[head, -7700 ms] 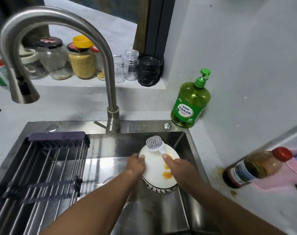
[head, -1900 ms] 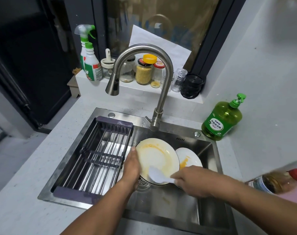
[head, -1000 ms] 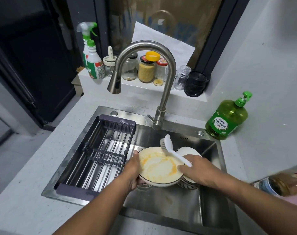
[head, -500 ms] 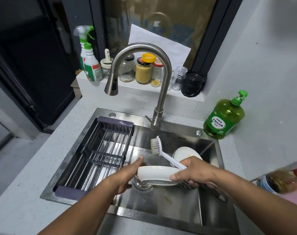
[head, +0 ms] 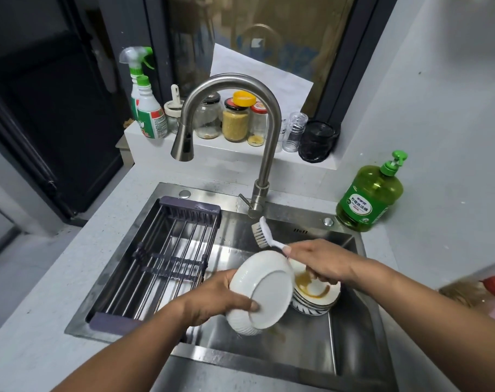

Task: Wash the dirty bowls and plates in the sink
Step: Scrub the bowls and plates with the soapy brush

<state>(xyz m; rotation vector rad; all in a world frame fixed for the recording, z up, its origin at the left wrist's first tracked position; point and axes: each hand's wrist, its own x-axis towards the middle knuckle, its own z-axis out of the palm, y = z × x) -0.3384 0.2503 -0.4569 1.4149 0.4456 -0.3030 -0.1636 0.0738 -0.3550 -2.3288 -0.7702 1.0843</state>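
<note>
- A person stands at a stainless steel sink (head: pixel 351 343) set in a pale speckled counter (head: pixel 36 329), seen from above; both bare forearms reach in from the near edge.
- The left hand (head: pixel 212 299) grips a white ribbed ceramic bowl (head: pixel 261 292), turned so its flat underside faces the viewer and its opening faces away.
- The left thumb (head: pixel 247 305) presses on the bowl's base near its lower left edge; the other fingers curl round the ribbed wall on the far left side, mostly hidden behind the bowl.
- The bowl is held in the air over the middle of the basin, clear of the sink floor.
- The right hand (head: pixel 322 263) is closed round the white handle of a plastic dish brush (head: pixel 264 233); the fingers wrap the handle and the thumb lies along it.
- The brush head with its pale bristles points up and away toward the back wall of the sink, just below the base of the tap, and does not touch the bowl.
- Below the right hand, touching the right side of the held bowl, a stack of white dishes (head: pixel 317 297) sits on the sink floor near the right wall; the top one is smeared with orange-brown sauce.
- A dark purple-framed metal drying rack (head: pixel 167 258) spans the left half of the sink.
- A curved brushed steel tap (head: pixel 264 154) rises from the back rim.
- A green pump bottle of dish soap (head: pixel 369 198) stands on the counter at the sink's back right corner.
</note>
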